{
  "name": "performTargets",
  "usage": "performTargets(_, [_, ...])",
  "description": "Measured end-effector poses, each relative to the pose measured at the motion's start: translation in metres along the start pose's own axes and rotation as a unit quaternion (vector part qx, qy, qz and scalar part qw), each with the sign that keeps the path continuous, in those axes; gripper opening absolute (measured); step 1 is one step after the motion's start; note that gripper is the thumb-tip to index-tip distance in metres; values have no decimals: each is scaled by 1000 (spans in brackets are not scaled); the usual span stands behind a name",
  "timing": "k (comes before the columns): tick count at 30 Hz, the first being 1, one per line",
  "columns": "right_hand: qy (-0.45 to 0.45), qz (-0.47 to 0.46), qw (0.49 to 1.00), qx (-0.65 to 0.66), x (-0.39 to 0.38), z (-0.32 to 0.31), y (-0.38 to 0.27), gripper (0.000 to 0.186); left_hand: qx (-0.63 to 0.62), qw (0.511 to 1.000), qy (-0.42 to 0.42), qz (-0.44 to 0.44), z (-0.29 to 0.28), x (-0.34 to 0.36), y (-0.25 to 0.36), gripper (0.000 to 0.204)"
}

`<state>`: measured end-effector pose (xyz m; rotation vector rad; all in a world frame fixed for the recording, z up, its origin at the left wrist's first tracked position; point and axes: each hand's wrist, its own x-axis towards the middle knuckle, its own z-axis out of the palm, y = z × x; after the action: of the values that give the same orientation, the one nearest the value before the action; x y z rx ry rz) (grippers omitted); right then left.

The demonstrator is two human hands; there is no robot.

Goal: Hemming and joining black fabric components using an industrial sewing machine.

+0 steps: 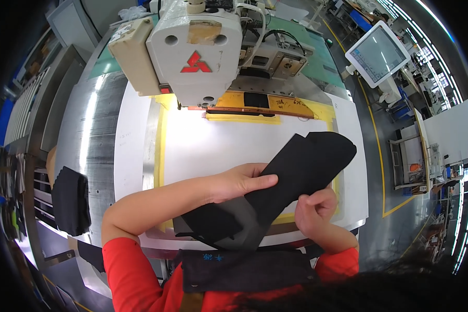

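A long black fabric piece point(312, 156) with a rounded end is held aslant above the white work plate point(208, 145). My left hand point(244, 182) grips its left edge, thumb on top and fingers underneath. At its lower right edge my right hand point(315, 208) is closed in a pinch, its fingers curled at the fabric's border. Below my left wrist hang more black and dark grey layers point(229, 223); whether they join the held piece I cannot tell. Beyond my hands stands a white industrial sewing machine head point(192, 67), with an orange-yellow clamp bar point(283, 106) beside it.
Yellow tape point(161, 151) frames the plate. A folded black fabric stack point(71, 200) lies on the metal side table point(96, 145) at left. A control screen point(378, 53) stands at the far right. A dark apron or cloth point(244, 270) covers my front near the plate's edge.
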<state>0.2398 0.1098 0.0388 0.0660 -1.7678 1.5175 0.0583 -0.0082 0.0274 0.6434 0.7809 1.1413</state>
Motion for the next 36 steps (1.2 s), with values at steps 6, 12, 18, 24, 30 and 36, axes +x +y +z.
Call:
performTargets(6, [-204,353,911,-65,-27,-14,-14,20,387,897,209,41,-49,-13,22,34])
performTargets(12, [-325,87,917,-213,39,2,7,34,641,735,191,115,-59,-22,29,17])
performTargets(18, [-292,159,902,-276,102,15,98,19,661,646,334,184,-56,-19,14,17])
performTargets(24, [-304,265,867,-292,129,25,105,22,736,511,344,280,-55,-16,3,21])
performTargets(30, [-401,140,819,-387,105,22,85,26,743,520,375,191,-55,-18,4,28])
performTargets(36, [-383,24,841,-381,101,19,89,33,717,559,379,173,-48,-17,7,38])
